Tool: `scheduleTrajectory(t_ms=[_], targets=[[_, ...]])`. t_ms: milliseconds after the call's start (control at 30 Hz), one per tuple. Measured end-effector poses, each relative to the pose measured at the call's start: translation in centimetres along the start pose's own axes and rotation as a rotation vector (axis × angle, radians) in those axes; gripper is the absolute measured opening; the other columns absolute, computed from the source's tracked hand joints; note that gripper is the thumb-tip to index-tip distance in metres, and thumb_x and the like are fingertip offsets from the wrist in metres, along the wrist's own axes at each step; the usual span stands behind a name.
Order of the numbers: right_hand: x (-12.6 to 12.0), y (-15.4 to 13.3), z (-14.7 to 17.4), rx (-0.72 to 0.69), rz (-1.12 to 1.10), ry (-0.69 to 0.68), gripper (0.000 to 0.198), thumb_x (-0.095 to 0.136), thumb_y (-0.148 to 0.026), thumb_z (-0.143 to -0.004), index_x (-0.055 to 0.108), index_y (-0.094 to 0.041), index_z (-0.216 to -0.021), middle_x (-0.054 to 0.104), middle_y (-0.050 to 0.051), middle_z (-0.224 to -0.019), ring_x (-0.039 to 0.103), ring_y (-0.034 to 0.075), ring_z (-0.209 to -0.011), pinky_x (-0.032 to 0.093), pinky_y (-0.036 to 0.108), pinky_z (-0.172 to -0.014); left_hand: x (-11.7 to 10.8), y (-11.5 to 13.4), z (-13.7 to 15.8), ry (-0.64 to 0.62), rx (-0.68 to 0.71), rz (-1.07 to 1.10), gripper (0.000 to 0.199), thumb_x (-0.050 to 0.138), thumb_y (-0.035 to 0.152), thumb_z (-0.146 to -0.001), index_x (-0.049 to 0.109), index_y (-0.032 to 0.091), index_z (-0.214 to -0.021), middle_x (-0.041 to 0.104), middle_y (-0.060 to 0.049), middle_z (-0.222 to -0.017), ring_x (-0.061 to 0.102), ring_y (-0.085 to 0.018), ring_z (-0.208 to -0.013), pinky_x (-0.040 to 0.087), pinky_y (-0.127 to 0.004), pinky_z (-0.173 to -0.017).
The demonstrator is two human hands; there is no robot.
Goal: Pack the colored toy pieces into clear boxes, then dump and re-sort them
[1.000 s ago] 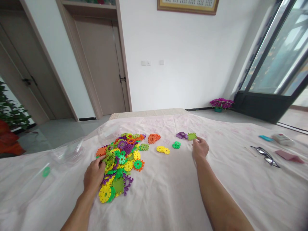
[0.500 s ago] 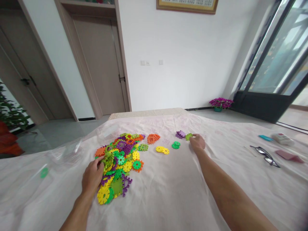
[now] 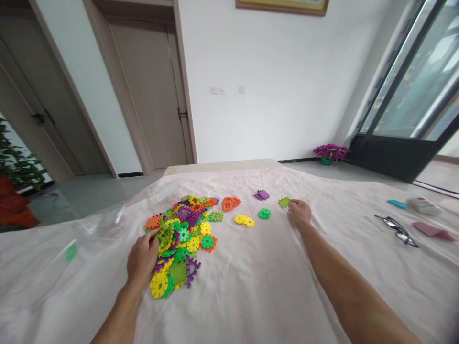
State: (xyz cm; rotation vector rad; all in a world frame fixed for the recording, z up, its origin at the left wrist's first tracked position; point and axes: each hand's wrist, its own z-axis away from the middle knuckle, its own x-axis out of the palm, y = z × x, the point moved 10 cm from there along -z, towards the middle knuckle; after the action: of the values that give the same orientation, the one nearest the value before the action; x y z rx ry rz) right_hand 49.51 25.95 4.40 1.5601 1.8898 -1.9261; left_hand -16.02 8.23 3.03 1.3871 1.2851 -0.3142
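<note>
My left hand [image 3: 142, 253] is at the left side of a heaped pile of notched plastic building pieces [image 3: 193, 244] in yellow, green, purple and orange. Its thumb and fingers close on an olive-green piece [image 3: 165, 235] at the pile's edge. Off to the right, my right hand [image 3: 300, 212] pinches the right edge of a light-green notched piece [image 3: 284, 202], low over the cloth. Between the hands lie small groups of purple pieces [image 3: 261, 195], green discs [image 3: 264, 213], yellow discs [image 3: 244, 220] and orange pieces [image 3: 230, 204].
A pale cloth [image 3: 236, 286] covers the surface. Clear plastic packaging [image 3: 103, 222] lies at the left, with a lone green disc [image 3: 71, 252] showing there. Eyeglasses [image 3: 398, 230], a pink cloth [image 3: 432, 231], a blue item [image 3: 398, 204] and a white packet [image 3: 423, 206] lie far right.
My right hand has drawn the light-green piece rightward, away from the purple pieces, which now sit together apart from it. My left hand stays at the pile. The view has shifted slightly.
</note>
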Motion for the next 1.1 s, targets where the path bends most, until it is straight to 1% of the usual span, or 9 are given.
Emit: scheduleTrajectory(t_ms=[133,233,333,433,533,667,767,900,1100], targets=[[-2.0,0.8,0.4,-0.011,0.170,-0.012,0.044,0.054,-0.025,-0.080,0.072,-0.017,-0.119,0.062,0.017,-0.122,0.066,0.026,-0.098,0.049,0.037,-0.084,-0.1,0.1,0.0,-0.007,-0.021,-0.017,0.040,0.043,0.032,-0.093,0.063,0.025,-0.126,0.067,-0.009,-0.125,0.063,-0.026,-0.113,0.048,-0.035,-0.093],[-2.3,-1.5,2.1,-0.086,0.151,0.057,0.043,0.050,-0.026,-0.083,0.070,-0.021,-0.121,0.056,0.014,-0.129,0.064,0.024,-0.100,0.049,0.037,-0.086,-0.2,0.1,0.1,-0.012,-0.039,-0.027,0.040,0.042,0.032,-0.093,0.063,0.024,-0.127,0.066,-0.010,-0.125,0.062,-0.027,-0.114,0.047,-0.036,-0.095],[0.4,-7.2,6.3,-0.346,-0.083,-0.008,0.036,0.047,-0.023,-0.084,0.073,-0.018,-0.110,0.066,0.010,-0.108,0.064,0.020,-0.087,0.049,0.034,-0.086,-0.2,0.2,0.1,-0.020,-0.049,-0.027,0.040,0.042,0.032,-0.093,0.063,0.025,-0.127,0.067,-0.009,-0.125,0.062,-0.027,-0.114,0.047,-0.037,-0.095],[4.5,-13.5,13.2,-0.597,-0.248,-0.238,0.030,0.049,-0.023,-0.086,0.073,-0.018,-0.104,0.071,0.007,-0.100,0.064,0.019,-0.084,0.050,0.031,-0.082,-0.2,0.3,0.1,-0.024,-0.050,-0.013,0.040,0.041,0.032,-0.093,0.062,0.025,-0.126,0.066,-0.009,-0.126,0.061,-0.027,-0.115,0.047,-0.038,-0.096],[7.7,-18.4,20.6,-0.794,-0.167,-0.420,0.027,0.049,-0.021,-0.091,0.071,-0.022,-0.106,0.072,0.006,-0.107,0.064,0.019,-0.094,0.048,0.031,-0.087,-0.1,0.2,0.1,-0.021,-0.043,0.001,0.040,0.042,0.031,-0.093,0.062,0.024,-0.126,0.066,-0.009,-0.126,0.061,-0.027,-0.116,0.046,-0.037,-0.096],[9.9,-21.7,26.6,-0.992,0.114,-0.447,0.030,0.055,-0.032,-0.095,0.065,-0.024,-0.122,0.069,0.008,-0.120,0.054,0.026,-0.116,0.040,0.038,-0.096,-0.1,0.1,0.1,-0.018,-0.045,0.005,0.040,0.042,0.030,-0.093,0.062,0.025,-0.127,0.066,-0.009,-0.126,0.062,-0.026,-0.115,0.047,-0.036,-0.095],[11.3,-21.9,27.3,-0.992,0.254,-0.446,0.031,0.057,-0.037,-0.095,0.063,-0.022,-0.121,0.068,0.010,-0.119,0.051,0.029,-0.118,0.036,0.040,-0.097,-0.1,0.0,0.1,-0.018,-0.052,0.002,0.040,0.042,0.031,-0.093,0.062,0.026,-0.127,0.065,-0.008,-0.127,0.061,-0.026,-0.115,0.047,-0.036,-0.095],[12.4,-21.4,26.8,-0.987,0.360,-0.437,0.021,0.049,-0.029,-0.099,0.065,-0.021,-0.109,0.069,0.011,-0.110,0.054,0.027,-0.108,0.036,0.038,-0.090,-0.1,0.1,0.0,-0.022,-0.056,-0.007,0.040,0.042,0.031,-0.093,0.062,0.026,-0.127,0.065,-0.009,-0.127,0.062,-0.027,-0.114,0.047,-0.038,-0.095],[12.2,-21.3,26.4,-0.973,0.331,-0.398,0.032,0.056,-0.037,-0.096,0.060,-0.022,-0.124,0.064,0.012,-0.123,0.051,0.028,-0.114,0.034,0.037,-0.092,-0.2,0.2,0.0,-0.004,-0.035,-0.003,0.039,0.043,0.031,-0.092,0.063,0.026,-0.125,0.067,-0.008,-0.124,0.063,-0.026,-0.113,0.048,-0.036,-0.093]])
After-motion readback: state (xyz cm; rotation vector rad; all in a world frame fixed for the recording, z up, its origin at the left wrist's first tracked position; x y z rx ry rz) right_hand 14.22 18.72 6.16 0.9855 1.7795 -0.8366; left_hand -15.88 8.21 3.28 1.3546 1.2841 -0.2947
